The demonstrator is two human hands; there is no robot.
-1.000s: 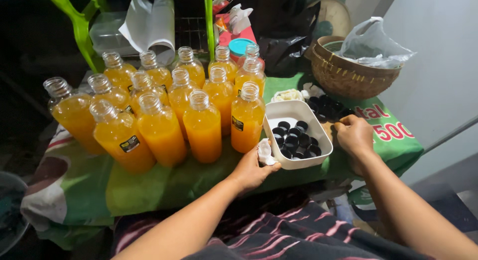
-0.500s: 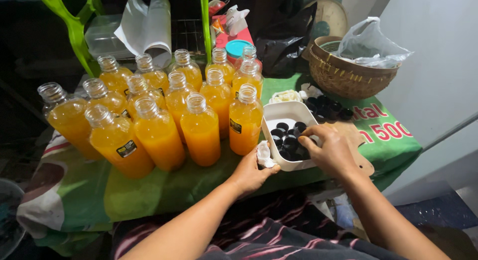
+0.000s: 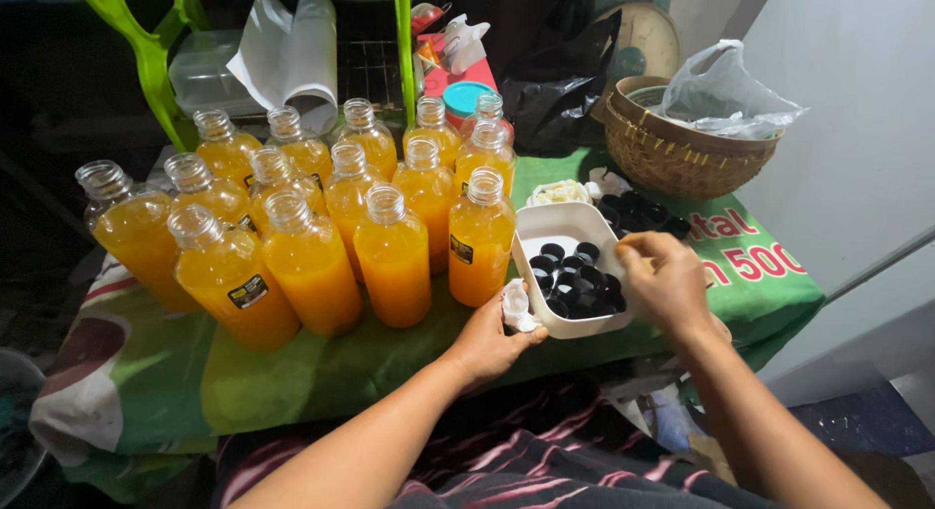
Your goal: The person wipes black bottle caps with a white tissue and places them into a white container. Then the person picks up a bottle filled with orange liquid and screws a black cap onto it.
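At the near right edge of the green-covered surface (image 3: 321, 373) sits a white tub (image 3: 563, 226) holding black bottle caps (image 3: 575, 275). The left hand (image 3: 492, 339) rests against the tub's near left corner, fingers curled around a small white wad (image 3: 516, 309). The right hand (image 3: 667, 280) hovers over the tub's right rim, fingertips pinched together; whether a cap sits between them I cannot tell. Left of the tub stands a cluster of uncapped bottles of orange juice (image 3: 390, 256), the nearest just beside it. Behind the tub to the right lie more black caps (image 3: 638, 212) and a woven basket (image 3: 682, 153) with a clear plastic bag (image 3: 726, 90).
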